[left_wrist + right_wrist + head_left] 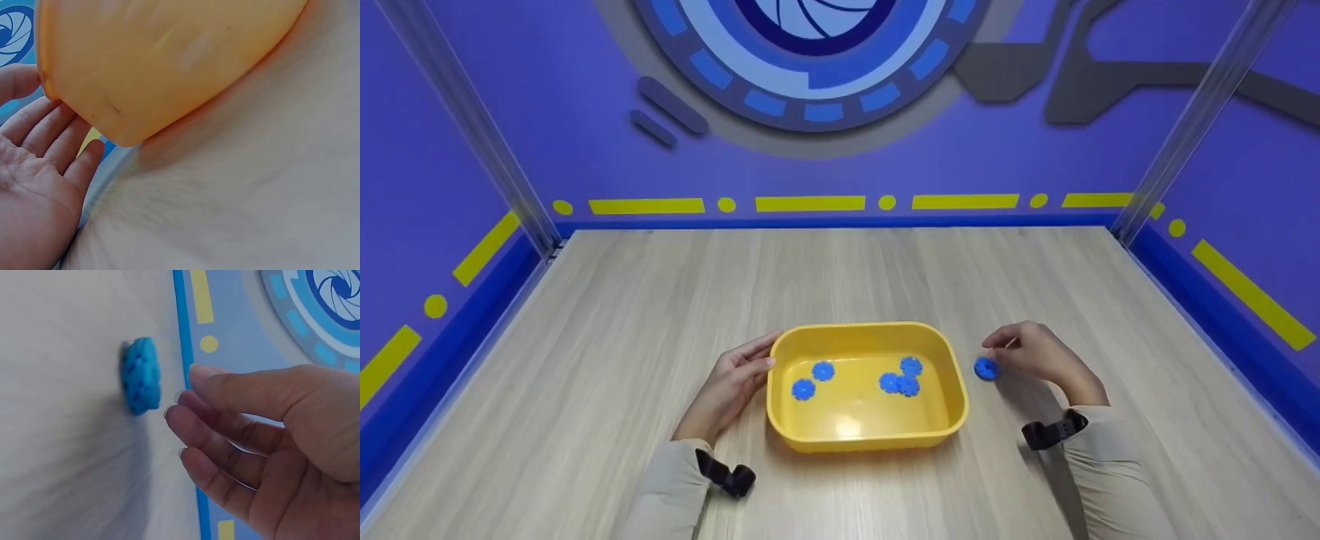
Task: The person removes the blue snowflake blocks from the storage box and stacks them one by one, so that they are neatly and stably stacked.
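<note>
A yellow plastic bin (855,444) stands on the table. My left hand (731,386) rests against its left side. In the left wrist view the thumb (19,82) touches the rim, and the other fingers (53,126) lie straight along the outer wall, their tips partly hidden. Several blue notched discs lie in the bin, with two on the left (803,389) and a partly overlapping group (910,385) on the right. Right of the bin, a thick blue notched piece (986,368), apparently stacked discs, sits on the table. My right hand (1042,356) hovers beside it, fingers loosely bent and apart from it.
The wood-grain table (660,300) is bounded by a purple-blue back wall (810,176) and side walls with yellow marks. Black wrist cameras (739,480) are strapped over both sleeves.
</note>
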### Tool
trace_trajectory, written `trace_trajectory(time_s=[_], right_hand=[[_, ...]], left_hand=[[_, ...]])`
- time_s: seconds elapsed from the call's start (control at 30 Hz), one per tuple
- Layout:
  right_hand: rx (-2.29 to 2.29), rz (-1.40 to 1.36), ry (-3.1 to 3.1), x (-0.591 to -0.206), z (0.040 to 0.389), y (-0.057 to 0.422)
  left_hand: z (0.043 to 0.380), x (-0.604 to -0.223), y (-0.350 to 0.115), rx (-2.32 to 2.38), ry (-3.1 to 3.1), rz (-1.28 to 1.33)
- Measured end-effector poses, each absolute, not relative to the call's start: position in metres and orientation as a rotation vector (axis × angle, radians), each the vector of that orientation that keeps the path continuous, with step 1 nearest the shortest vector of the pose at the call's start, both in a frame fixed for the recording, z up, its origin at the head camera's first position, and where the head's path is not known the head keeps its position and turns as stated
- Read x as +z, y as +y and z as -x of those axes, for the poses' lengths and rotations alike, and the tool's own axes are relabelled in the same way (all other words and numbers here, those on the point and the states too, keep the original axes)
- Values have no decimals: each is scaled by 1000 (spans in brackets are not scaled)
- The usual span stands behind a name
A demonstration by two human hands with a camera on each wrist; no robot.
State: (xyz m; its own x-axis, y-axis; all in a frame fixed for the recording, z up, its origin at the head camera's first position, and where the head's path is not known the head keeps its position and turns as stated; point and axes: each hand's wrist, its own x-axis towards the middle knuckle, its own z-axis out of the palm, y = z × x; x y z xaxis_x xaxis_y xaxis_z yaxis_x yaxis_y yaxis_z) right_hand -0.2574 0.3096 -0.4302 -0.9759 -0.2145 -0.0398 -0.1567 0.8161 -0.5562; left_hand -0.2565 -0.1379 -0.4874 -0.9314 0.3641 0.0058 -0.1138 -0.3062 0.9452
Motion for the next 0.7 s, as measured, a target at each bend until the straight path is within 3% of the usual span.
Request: trace_trajectory(time_s=[0.7], right_hand=[[-817,577,2850,-381,266,250]], left_hand=[[256,-487,-137,2299,1641,-290]])
